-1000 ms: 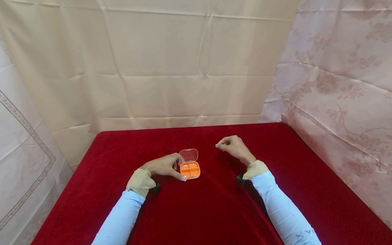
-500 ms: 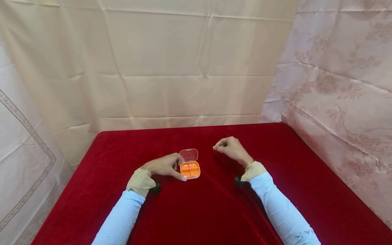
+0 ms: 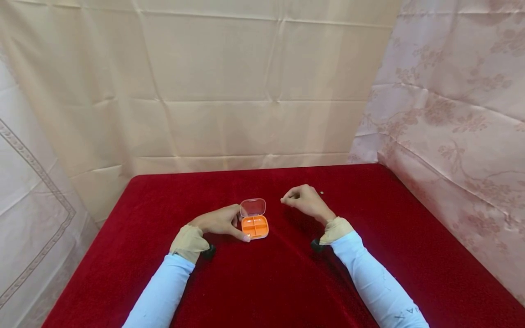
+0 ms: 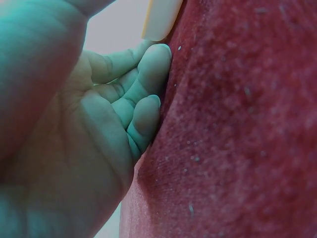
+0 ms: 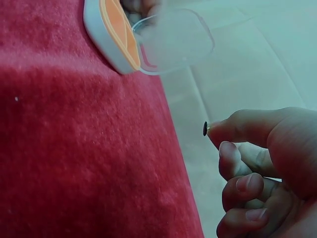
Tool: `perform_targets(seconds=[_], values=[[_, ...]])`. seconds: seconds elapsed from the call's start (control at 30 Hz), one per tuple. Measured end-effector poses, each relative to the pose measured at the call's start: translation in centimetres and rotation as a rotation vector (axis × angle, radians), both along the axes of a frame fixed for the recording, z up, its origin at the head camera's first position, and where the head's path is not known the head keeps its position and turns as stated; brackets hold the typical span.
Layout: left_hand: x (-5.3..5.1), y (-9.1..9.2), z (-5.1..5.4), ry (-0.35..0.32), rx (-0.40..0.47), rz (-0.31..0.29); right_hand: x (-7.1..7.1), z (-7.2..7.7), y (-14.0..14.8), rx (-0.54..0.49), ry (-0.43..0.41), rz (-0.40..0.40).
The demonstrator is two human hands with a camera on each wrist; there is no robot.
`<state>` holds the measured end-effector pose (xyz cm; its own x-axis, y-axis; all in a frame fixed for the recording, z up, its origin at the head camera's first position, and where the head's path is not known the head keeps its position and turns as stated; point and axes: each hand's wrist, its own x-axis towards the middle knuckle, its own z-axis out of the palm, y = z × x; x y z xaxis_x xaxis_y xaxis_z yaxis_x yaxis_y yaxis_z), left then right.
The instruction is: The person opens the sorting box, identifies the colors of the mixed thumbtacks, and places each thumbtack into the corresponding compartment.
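Observation:
An orange-and-white pill box (image 3: 254, 227) with four-part divider stands on the red cloth, its clear lid (image 3: 252, 207) raised at the back. My left hand (image 3: 219, 222) holds it from the left, thumb at the front corner and fingers near the hinge. A tiny bright spot shows in the front left compartment; I cannot tell what it is. To the right, my right hand (image 3: 306, 201) is raised above the cloth. In the right wrist view its thumb and forefinger pinch a small dark stud (image 5: 205, 129) with a short gold-coloured post.
A tiny pale thing (image 3: 321, 192) lies on the red cloth (image 3: 262, 282) just beyond the right hand. Beige curtains (image 3: 246, 82) hang behind the table, with patterned cloth (image 3: 459, 114) at the right.
My right hand has moved left and slightly nearer, towards the pill box, still pinching. The tiny pale thing behind it has come into view. The left hand and pill box stay almost where they were.

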<state>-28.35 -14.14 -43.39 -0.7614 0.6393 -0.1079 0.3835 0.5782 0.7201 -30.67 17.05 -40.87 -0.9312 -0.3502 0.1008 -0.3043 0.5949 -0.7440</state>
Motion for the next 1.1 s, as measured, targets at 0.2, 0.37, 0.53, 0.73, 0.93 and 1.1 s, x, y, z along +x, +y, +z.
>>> perform_targets(seconds=[0.2,0.37,0.53,0.73,0.93,1.1], values=[[0.0,0.0,0.1,-0.001,-0.004,0.0,0.1,0.0,-0.5,0.003,-0.004,0.018],[-0.1,0.0,0.2,-0.002,-0.006,-0.003,0.2,-0.2,-0.9,-0.002,-0.005,0.035],[0.0,0.0,0.2,-0.014,-0.011,0.011,0.4,-0.1,-1.3,0.0,0.003,0.041],[0.1,0.0,0.1,-0.027,-0.001,0.012,0.8,0.0,-1.7,0.007,0.003,0.061],[0.0,0.0,0.0,-0.025,-0.001,0.012,0.9,-0.1,-2.1,-0.006,-0.01,0.069],[-0.1,0.0,0.0,-0.015,-0.011,0.011,1.1,-0.3,-2.6,-0.006,-0.001,0.079]])
